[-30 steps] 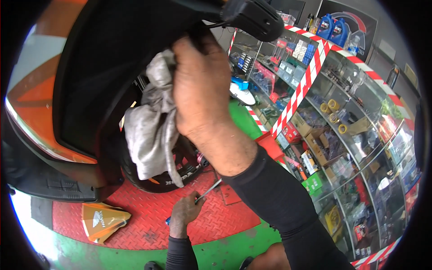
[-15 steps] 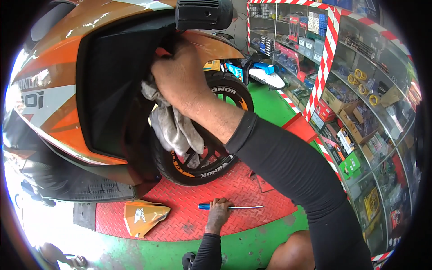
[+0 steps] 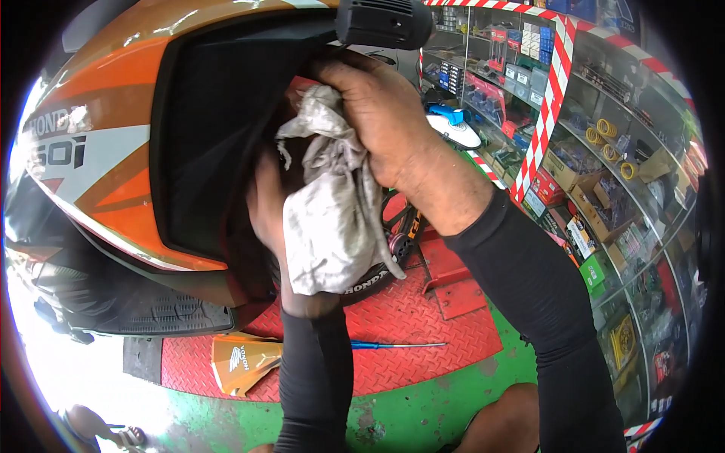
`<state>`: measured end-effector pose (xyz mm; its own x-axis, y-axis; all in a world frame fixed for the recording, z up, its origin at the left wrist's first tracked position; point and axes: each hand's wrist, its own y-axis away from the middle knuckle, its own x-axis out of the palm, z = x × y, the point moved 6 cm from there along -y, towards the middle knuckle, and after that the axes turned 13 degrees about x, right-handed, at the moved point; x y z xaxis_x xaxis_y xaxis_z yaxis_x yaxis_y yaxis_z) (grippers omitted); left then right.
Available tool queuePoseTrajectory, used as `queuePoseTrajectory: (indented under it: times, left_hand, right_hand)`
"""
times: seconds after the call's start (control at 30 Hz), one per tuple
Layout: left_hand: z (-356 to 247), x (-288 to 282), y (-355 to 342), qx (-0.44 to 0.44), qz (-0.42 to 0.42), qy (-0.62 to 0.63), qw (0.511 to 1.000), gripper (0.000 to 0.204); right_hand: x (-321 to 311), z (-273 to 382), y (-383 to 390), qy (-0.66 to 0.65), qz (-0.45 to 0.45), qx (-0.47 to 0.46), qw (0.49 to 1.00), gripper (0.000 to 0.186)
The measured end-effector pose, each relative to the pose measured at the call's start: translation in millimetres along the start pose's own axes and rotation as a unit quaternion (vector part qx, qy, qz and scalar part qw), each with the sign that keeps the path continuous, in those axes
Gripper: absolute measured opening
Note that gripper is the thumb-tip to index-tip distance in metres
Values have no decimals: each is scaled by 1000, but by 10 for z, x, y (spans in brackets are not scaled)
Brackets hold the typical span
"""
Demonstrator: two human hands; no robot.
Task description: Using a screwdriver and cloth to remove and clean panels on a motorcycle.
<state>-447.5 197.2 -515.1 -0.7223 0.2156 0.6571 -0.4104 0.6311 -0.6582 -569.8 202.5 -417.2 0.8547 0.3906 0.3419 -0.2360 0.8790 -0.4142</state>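
Observation:
At the front of the orange and white scooter [image 3: 106,189], my right hand [image 3: 381,121] reaches up under the black inner panel [image 3: 200,136], its fingers closed round a stained pale rag [image 3: 325,226] that hangs down over the tyre [image 3: 366,283]. My left hand [image 3: 268,211] is raised behind the rag at the panel's edge, blurred, its fingertips hidden in shadow. Below, a blue-handled screwdriver [image 3: 396,345] lies on the red checkered metal platform [image 3: 445,366], beside a detached orange fairing piece [image 3: 238,362].
On the right stand glass display cabinets [image 3: 604,174] edged in red and white striped tape, full of boxes and parts. A black boxy fitting [image 3: 381,23] overhangs my hands. My knee [image 3: 502,423] shows at the bottom, over the green floor [image 3: 385,423].
My left hand has left the screwdriver on the platform and risen behind the rag. My right hand and the rag have shifted right within the view.

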Motion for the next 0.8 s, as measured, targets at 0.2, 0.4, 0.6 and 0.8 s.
queuePoseTrajectory:
  times: [0.2,0.4,0.6,0.8]
  left_hand:
    - [55,370,-315,13,50,32,998,31]
    - [-84,520,-434,138,62,-256,955,29]
    - [114,515,-474,12,83,58,995,30]
    - [-126,472,-335,-20,63,-233,970,32]
  right_hand:
    - [-124,204,-43,116,4,32,993,19]
    - [-125,222,-55,165,-25,47,985,19]
    - [-99,154,-12,122,-36,34,991,21]
    - [-71,72,26,183,-41,-70,980,22]
